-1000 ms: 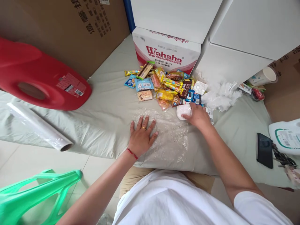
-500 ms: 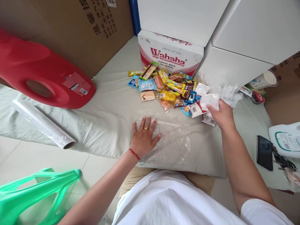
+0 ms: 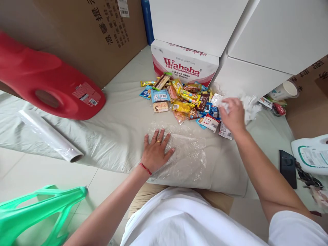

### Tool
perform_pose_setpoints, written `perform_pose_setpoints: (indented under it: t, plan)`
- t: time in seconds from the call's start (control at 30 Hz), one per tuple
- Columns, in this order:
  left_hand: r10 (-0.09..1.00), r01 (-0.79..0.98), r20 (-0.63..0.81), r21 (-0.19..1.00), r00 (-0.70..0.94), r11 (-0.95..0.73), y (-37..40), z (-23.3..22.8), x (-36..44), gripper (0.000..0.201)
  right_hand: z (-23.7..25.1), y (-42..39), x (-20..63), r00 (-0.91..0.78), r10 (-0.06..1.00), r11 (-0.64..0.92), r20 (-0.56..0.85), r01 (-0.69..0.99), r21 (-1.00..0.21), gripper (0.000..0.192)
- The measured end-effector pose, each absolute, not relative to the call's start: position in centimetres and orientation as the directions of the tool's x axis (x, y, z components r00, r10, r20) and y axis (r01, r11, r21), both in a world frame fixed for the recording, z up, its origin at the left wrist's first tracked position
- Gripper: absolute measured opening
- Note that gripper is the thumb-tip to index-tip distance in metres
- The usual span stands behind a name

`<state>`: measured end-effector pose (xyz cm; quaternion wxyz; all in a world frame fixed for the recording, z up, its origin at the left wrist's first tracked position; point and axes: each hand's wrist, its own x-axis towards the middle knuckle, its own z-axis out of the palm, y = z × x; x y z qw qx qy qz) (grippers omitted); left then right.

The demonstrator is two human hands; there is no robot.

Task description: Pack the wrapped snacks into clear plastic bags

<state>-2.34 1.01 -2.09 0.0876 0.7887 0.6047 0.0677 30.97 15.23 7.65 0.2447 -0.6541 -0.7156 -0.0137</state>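
Clear plastic sheet [image 3: 187, 153] being pinned flat by left hand [image 3: 156, 152], right hand [image 3: 232, 114] reaching beside snack pile [image 3: 181, 97], grip unclear, probably picking next item

A makeshift storeroom or stockroom: beyond the left hand [image 3: 156, 152] rise a large brown cardboard carton [image 3: 84, 37] and a red-and-white Wahaha water case [image 3: 183, 63], with stacked white boxes [image 3: 230, 34] past the right hand [image 3: 232, 115] beside a heap of wrapped snacks [image 3: 179, 99].
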Motion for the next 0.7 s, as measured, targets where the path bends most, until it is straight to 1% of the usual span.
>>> perform_pose_setpoints:
  t: [0.03,0.07,0.13,0.2,0.27,0.33,0.4,0.47,0.53,0.57,0.63,0.67,0.7]
  plan:
    - [0.965,0.942,-0.003,0.218,0.262,-0.255,1.0,-2.0,-2.3,0.070,7.5,13.7,28.7,-0.158,0.945,0.250,0.285,0.913,-0.322,0.041]
    - [0.964,0.942,-0.005,0.216,0.264,-0.257,1.0,-2.0,-2.3,0.070,7.2,12.3,26.5,-0.270,0.937,0.335,0.223,0.879,-0.341,0.041]
    - [0.962,0.940,-0.006,0.214,0.272,-0.265,0.9,-1.8,-2.3,0.070,6.2,10.2,22.7,-0.394,0.909,0.416,0.133,0.852,-0.318,0.041]
    - [0.959,0.938,-0.002,0.212,0.283,-0.276,0.7,-1.7,-2.3,0.071,4.8,9.5,20.3,-0.415,0.910,0.401,-0.003,0.881,-0.249,0.036]
    - [0.956,0.934,0.011,0.211,0.294,-0.289,0.4,-1.6,-2.3,0.071,3.5,10.1,19.5,-0.370,0.922,0.341,-0.115,0.916,-0.213,0.024]
    - [0.955,0.931,0.033,0.212,0.296,-0.296,0.1,-1.6,-2.4,0.071,2.7,11.6,20.2,-0.310,0.944,0.274,-0.116,0.928,-0.252,0.024]
    - [0.958,0.933,0.052,0.217,0.281,-0.285,-0.1,-1.7,-2.5,0.070,2.5,13.3,21.7,-0.234,0.971,0.208,-0.052,0.930,-0.304,0.026]
    - [0.967,0.940,0.056,0.227,0.250,-0.256,-0.2,-1.7,-2.4,0.069,2.8,14.4,23.3,-0.149,0.989,0.141,0.001,0.935,-0.324,0.026]
    - [0.973,0.943,0.051,0.238,0.226,-0.231,-0.2,-1.7,-2.4,0.069,3.1,14.8,24.2,-0.107,0.994,0.108,0.022,0.937,-0.333,0.026]
    - [0.974,0.943,0.048,0.243,0.222,-0.227,-0.1,-1.7,-2.4,0.070,3.1,14.6,24.4,-0.121,0.992,0.123,0.027,0.932,-0.341,0.028]
    - [0.972,0.939,0.047,0.253,0.231,-0.235,0.0,-1.7,-2.3,0.071,2.9,13.9,23.9,-0.207,0.978,0.201,0.020,0.914,-0.353,0.036]
    - [0.970,0.936,0.049,0.256,0.239,-0.243,0.0,-1.7,-2.3,0.071,2.7,13.4,23.4,-0.254,0.967,0.239,0.003,0.906,-0.348,0.038]
    - [0.968,0.933,0.051,0.259,0.246,-0.250,0.0,-1.6,-2.4,0.071,2.4,12.9,22.8,-0.287,0.958,0.261,-0.026,0.902,-0.344,0.035]
